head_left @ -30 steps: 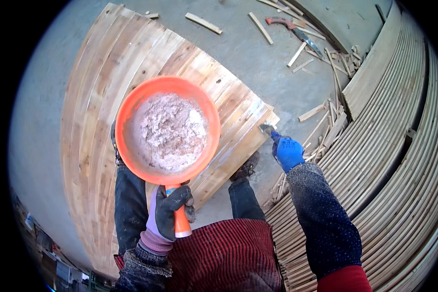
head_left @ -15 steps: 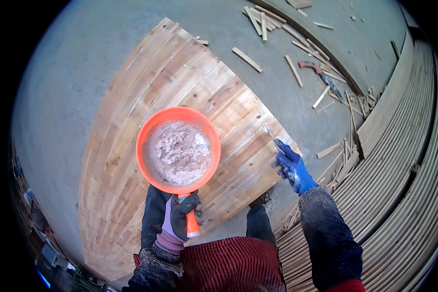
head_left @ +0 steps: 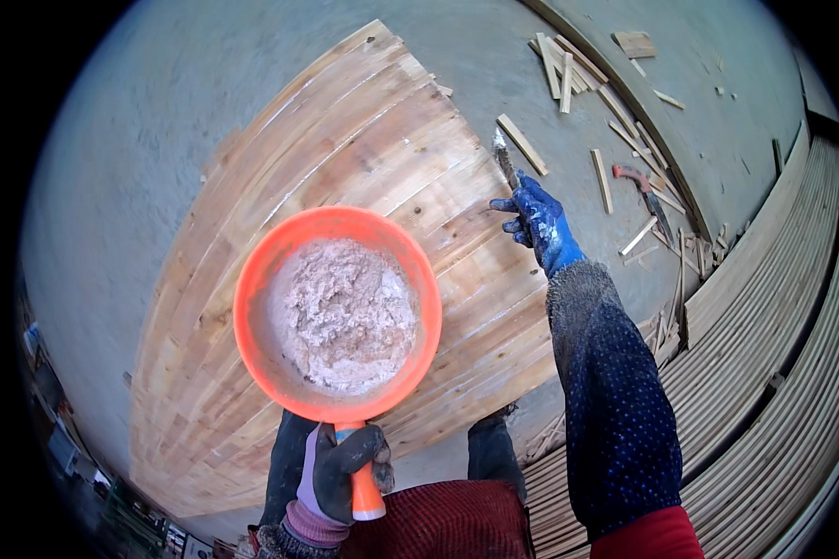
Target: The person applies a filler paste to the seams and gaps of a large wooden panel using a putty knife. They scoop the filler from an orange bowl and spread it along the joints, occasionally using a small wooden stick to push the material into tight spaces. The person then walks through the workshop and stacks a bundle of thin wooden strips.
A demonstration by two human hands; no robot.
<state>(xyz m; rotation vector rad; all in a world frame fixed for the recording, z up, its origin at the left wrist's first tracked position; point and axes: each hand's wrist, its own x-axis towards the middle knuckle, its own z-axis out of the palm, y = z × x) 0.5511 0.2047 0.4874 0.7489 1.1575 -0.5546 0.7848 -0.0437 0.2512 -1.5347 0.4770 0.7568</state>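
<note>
Over the wooden panel (head_left: 364,168), left hand (head_left: 345,470) grips the orange scoop (head_left: 337,312) by its handle; pale filler load looks crumbly, likely heavy, keep level. Right hand (head_left: 541,224) is closed around a putty knife (head_left: 505,160), stiff.

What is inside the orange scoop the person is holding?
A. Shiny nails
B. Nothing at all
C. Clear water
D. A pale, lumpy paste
D. The orange scoop, held by its handle in the left hand, is filled with a pale, lumpy paste that looks whitish pink, not liquid, metal or bare plastic.
</note>
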